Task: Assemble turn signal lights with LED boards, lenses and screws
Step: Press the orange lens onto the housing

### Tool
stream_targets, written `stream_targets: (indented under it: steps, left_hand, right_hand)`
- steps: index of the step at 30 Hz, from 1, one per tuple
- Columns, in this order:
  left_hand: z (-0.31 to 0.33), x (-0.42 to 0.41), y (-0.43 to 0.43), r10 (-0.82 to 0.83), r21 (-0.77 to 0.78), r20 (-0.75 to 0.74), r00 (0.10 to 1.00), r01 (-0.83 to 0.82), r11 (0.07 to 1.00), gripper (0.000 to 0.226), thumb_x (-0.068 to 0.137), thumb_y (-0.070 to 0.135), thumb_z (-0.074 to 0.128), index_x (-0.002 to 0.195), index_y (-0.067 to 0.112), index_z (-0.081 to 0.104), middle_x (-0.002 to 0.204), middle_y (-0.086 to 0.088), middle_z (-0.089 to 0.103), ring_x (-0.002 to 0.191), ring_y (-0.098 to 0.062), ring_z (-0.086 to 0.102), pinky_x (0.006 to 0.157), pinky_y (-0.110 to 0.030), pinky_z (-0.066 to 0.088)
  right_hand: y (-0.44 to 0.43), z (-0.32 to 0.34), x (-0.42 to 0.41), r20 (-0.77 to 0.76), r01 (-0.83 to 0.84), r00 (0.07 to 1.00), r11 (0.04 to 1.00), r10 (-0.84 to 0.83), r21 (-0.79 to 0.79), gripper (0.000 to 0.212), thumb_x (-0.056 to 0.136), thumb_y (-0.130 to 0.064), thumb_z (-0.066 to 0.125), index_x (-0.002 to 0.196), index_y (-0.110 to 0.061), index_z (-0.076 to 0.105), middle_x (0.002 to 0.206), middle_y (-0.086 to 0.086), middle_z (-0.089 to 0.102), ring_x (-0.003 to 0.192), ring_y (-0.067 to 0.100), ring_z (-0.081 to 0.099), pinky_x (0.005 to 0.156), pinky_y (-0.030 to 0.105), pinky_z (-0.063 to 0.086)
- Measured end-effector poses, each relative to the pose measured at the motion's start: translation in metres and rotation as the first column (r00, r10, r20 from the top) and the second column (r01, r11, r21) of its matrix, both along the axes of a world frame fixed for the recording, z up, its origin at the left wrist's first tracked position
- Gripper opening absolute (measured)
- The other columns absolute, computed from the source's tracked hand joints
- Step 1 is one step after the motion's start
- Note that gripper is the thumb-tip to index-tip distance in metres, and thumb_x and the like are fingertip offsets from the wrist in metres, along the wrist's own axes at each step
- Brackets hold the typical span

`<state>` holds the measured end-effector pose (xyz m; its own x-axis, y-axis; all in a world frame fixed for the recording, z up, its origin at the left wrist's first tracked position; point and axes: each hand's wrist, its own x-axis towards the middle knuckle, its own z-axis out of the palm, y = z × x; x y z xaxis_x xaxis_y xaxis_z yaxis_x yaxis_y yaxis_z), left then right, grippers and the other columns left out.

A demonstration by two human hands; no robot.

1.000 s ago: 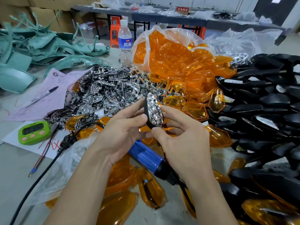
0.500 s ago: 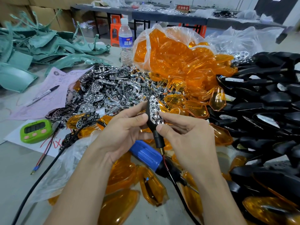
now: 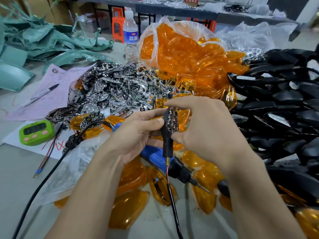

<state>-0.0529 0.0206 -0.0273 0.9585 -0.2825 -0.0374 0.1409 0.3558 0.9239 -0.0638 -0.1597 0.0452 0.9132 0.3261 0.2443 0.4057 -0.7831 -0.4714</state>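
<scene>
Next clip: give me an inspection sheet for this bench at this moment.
Surface: grey table, mostly covered by parts.
Job's things: turn signal held upright, chrome insert showing; bagged orange lenses; chrome reflectors; black housings; blue screwdriver lying under the hands.
Clutter: green timer; pen on pink paper; water bottle; green plastic scraps.
Hands: left hand grips the turn signal's side; right hand pinches it top and bottom.
Cables: black cord crosses the table; thin wire hangs from the turn signal.
Surroundings: further tables and an orange stool behind.
</scene>
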Motion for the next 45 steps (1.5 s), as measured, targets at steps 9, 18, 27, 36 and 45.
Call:
stream_targets:
  steps: [9, 18, 27, 36, 45]
  left_hand:
    - [-0.003, -0.001, 0.003, -0.030, -0.011, -0.001, 1.000, 0.030, 0.999, 0.035, 0.089, 0.012, 0.061, 0.121, 0.012, 0.075, 0.096, -0.012, 0.074, 0.085, -0.025, 0.075, 0.065, -0.043, 0.066]
    - [-0.002, 0.000, 0.003, -0.039, -0.016, -0.003, 0.999, 0.039, 0.999, 0.028, 0.090, 0.013, 0.061, 0.112, 0.013, 0.079, 0.090, -0.009, 0.074, 0.080, -0.022, 0.075, 0.061, -0.034, 0.064]
    - [0.000, 0.000, -0.002, -0.070, -0.027, -0.007, 0.998, 0.070, 0.997, 0.044, 0.088, 0.005, 0.063, 0.131, 0.005, 0.066, 0.100, -0.014, 0.076, 0.084, -0.024, 0.076, 0.059, -0.035, 0.064]
    - [0.001, 0.006, 0.009, -0.017, -0.180, 0.022, 1.000, 0.021, 0.983, 0.051, 0.091, 0.002, 0.051, 0.142, 0.002, 0.056, 0.127, -0.022, 0.066, 0.099, -0.030, 0.071, 0.075, -0.044, 0.063]
    - [-0.001, 0.005, 0.001, 0.008, -0.210, 0.031, 0.999, -0.001, 0.978, 0.050, 0.092, 0.013, 0.055, 0.142, 0.007, 0.059, 0.115, -0.012, 0.070, 0.087, -0.020, 0.066, 0.064, -0.030, 0.054]
  right_hand:
    - [0.001, 0.007, 0.005, -0.102, -0.124, 0.988, 0.989, 0.115, -0.083, 0.062, 0.069, -0.028, 0.088, 0.124, -0.051, 0.070, 0.144, -0.022, 0.060, 0.068, 0.003, 0.065, 0.073, 0.020, 0.057]
    - [-0.002, -0.006, 0.010, -0.114, -0.135, 0.984, 0.989, 0.141, 0.054, 0.066, 0.064, -0.022, 0.089, 0.125, -0.042, 0.073, 0.142, -0.021, 0.062, 0.090, 0.018, 0.076, 0.083, 0.032, 0.063]
    - [-0.015, -0.017, 0.015, -0.035, -0.030, 0.999, 0.965, 0.041, 0.259, 0.036, 0.078, -0.020, 0.085, 0.107, -0.042, 0.080, 0.115, -0.023, 0.074, 0.078, -0.006, 0.073, 0.065, 0.025, 0.064]
    - [-0.008, -0.042, -0.003, -0.166, 0.093, 0.986, 0.832, 0.000, 0.547, 0.047, 0.091, -0.025, 0.073, 0.133, -0.044, 0.065, 0.093, -0.037, 0.071, 0.095, -0.016, 0.066, 0.076, 0.009, 0.051]
    - [0.030, -0.052, -0.015, 0.028, -0.018, 1.000, 0.780, 0.001, 0.626, 0.057, 0.093, -0.017, 0.071, 0.109, -0.070, 0.055, 0.098, -0.049, 0.064, 0.088, -0.022, 0.064, 0.072, -0.003, 0.044]
